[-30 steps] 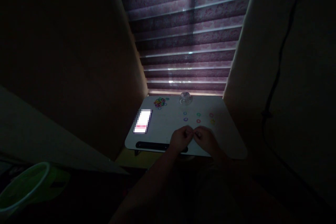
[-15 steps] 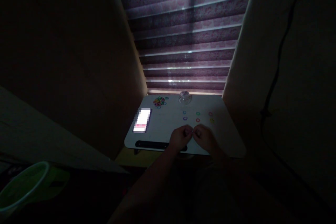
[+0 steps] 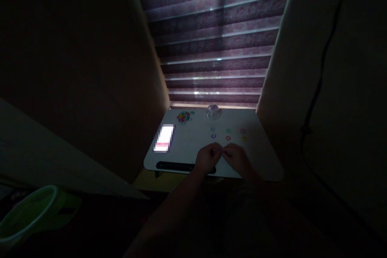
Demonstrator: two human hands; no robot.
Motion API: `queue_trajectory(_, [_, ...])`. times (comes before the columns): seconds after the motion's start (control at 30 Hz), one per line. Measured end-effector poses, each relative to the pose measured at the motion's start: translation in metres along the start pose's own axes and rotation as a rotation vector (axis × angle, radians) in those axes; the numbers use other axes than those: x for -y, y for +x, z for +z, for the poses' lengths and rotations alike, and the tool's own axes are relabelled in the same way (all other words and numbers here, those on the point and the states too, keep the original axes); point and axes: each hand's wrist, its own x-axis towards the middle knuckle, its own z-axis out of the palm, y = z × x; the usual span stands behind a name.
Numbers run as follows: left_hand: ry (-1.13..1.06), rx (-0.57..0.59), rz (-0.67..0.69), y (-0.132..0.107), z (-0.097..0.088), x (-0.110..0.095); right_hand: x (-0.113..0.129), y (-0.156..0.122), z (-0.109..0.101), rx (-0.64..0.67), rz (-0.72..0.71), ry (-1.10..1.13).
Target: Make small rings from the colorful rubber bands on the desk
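Note:
My left hand (image 3: 208,156) and my right hand (image 3: 236,155) meet fingertip to fingertip over the front of a white tabletop (image 3: 187,145). Both are closed in a pinch; whatever lies between the fingers is too small and dark to make out. Just beyond them several small coloured rings lie in two rows, among them a purple ring (image 3: 213,136), a red ring (image 3: 228,138), a green ring (image 3: 228,130) and a yellow ring (image 3: 244,138). A heap of mixed coloured rings (image 3: 183,117) sits at the back left.
A clear round container (image 3: 213,113) stands at the table's back edge. On the left lies a phone with a bright, blurred screen (image 3: 164,138). A black strip (image 3: 175,166) runs along the front edge. Pleated blinds (image 3: 214,48) hang behind; a green bin (image 3: 39,213) is at lower left.
The fingertips of both hands have shifted slightly while staying together in a pinch. The rings, heap, container and phone lie as before.

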Motion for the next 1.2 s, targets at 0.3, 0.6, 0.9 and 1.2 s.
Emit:
queue_trajectory(0.3, [-0.001,0.007,0.0,-0.0003,-0.0005,0.0001,-0.0038,-0.0009,0.0029,-0.024,-0.011,-0.023])
queue_trajectory(0.6, [0.038,0.041,-0.01,0.0001,-0.0003,-0.0012,-0.0022,-0.0019,0.0027,-0.025,0.055,-0.043])
queue_trajectory(0.9, [0.068,0.078,0.012,0.0004,-0.0004,-0.0018,-0.0029,-0.0026,0.0036,-0.064,0.058,-0.004])
queue_trajectory(1.2, [0.028,0.114,0.019,0.0006,-0.0026,-0.0011,-0.0031,-0.0023,0.0035,-0.064,0.055,-0.001])
